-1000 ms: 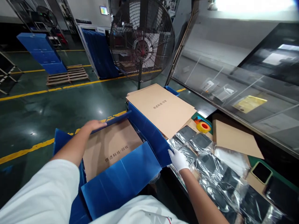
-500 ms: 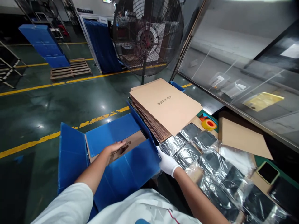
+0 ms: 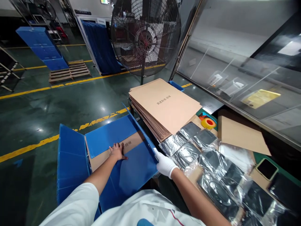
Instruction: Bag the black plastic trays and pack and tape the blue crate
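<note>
A blue corrugated plastic box (image 3: 101, 194) stands low in front of me. Two of its flaps are folded inward, and between them shows a brown cardboard sheet (image 3: 135, 141) with printed characters. My left hand (image 3: 117, 152), bare, lies with spread fingers across the sheet and the near folded flap. In a white glove, my right hand (image 3: 165, 164) holds the edge of the box's right flap (image 3: 143, 133), which stands upright and leans a little inward. The left flap (image 3: 70, 160) sticks up and outward. What lies under the sheet is hidden.
To the right, a bench carries a stack of cardboard sheets (image 3: 162, 106), several dark plastic-wrapped packs (image 3: 207, 139), a yellow tape roll (image 3: 208, 123) and a phone (image 3: 267, 169). A large fan (image 3: 145, 40) stands beyond. A wooden pallet (image 3: 70, 72) with blue boxes is at far left.
My right hand has moved slightly left, bringing the right flap inward and away from the bench. My left hand has spread its fingers and presses down on the sheet and near flap.
</note>
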The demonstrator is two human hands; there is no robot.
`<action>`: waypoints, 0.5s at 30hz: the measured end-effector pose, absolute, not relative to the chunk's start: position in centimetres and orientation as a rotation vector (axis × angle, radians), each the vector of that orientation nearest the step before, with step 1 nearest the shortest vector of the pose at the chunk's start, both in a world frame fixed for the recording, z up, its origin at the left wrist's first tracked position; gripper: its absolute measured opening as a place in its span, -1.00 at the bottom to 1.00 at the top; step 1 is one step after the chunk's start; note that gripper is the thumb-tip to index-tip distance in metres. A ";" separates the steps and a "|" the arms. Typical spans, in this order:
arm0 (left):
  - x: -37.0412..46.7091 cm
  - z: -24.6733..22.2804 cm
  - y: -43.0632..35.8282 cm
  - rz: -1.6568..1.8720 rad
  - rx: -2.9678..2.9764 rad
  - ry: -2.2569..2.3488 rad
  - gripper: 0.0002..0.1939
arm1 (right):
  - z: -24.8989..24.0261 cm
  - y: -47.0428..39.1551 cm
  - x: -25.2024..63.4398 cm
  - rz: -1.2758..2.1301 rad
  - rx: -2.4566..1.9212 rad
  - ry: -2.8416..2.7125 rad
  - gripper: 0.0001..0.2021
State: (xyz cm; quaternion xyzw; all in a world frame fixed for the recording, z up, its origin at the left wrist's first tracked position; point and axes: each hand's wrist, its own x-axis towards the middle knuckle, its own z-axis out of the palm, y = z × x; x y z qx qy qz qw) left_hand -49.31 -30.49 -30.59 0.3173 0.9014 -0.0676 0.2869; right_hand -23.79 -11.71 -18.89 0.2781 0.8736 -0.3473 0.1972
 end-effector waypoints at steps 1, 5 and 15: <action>-49.3 -30.9 -30.7 -0.178 0.826 2.411 0.36 | -19.5 -12.8 -23.9 -0.974 0.747 2.452 -0.07; -48.8 -31.6 -31.6 -0.068 0.822 2.443 0.14 | -23.6 -17.0 -24.2 -0.808 0.432 2.391 0.05; -45.3 -19.1 -42.6 0.588 0.141 3.316 -0.40 | -31.7 -17.2 -24.1 -0.241 -0.013 2.283 0.04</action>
